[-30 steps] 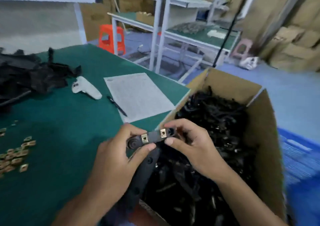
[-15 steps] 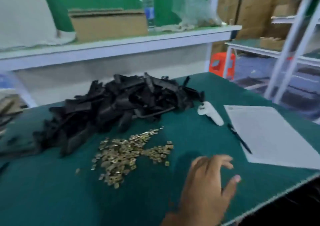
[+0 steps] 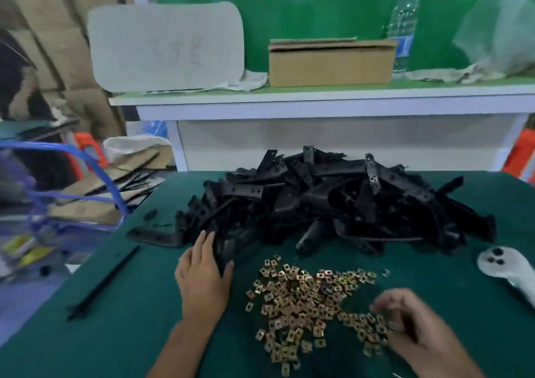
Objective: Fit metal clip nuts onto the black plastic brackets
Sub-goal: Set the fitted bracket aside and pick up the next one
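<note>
Head view: left hand [image 3: 204, 273] grips bracket [image 3: 224, 250] (long axis pointing away).

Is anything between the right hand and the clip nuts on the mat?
Nothing visible. The right hand is already at the near right edge of the clip nuts, though blurred. The left hand grips a bracket at the black pile.

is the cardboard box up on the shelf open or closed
Closed. The cardboard box on the shelf has its top flaps lying flat.
</note>
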`<action>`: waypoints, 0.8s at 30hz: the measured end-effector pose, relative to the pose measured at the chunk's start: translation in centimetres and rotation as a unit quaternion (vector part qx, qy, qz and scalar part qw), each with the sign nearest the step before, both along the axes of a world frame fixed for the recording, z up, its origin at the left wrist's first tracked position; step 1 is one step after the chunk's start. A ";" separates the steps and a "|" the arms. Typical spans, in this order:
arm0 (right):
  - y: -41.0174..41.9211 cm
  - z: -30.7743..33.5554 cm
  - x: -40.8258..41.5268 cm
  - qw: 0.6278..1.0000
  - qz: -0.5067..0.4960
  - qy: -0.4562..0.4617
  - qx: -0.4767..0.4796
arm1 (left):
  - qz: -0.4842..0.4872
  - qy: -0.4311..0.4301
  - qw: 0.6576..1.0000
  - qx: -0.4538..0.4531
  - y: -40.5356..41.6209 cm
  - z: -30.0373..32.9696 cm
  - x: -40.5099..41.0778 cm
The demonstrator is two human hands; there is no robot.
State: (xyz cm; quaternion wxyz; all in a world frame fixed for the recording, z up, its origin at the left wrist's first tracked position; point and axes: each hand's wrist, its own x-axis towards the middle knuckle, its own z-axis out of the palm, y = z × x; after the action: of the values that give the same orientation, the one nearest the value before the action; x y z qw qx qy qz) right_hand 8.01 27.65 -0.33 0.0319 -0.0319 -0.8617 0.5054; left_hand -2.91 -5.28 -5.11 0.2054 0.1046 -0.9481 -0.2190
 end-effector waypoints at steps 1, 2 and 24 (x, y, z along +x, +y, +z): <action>-0.5 0.1 -0.8 0.998 0.037 -0.046 0.004 | 0.000 -0.026 1.000 0.002 -0.2 -0.4 -0.4; -1.1 0.1 -1.7 0.997 0.057 -0.053 0.031 | 0.005 -0.040 0.999 0.012 -0.3 -0.6 -0.7; -3.7 -2.6 -2.7 0.990 0.070 0.097 0.072 | -0.164 0.058 0.718 0.674 3.0 5.9 3.9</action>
State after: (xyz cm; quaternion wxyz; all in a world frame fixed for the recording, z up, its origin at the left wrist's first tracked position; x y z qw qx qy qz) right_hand 5.32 23.95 -2.90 0.0820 0.0805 -0.8886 0.4441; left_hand 0.96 -2.33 0.81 0.0964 0.0450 -0.5384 -0.8359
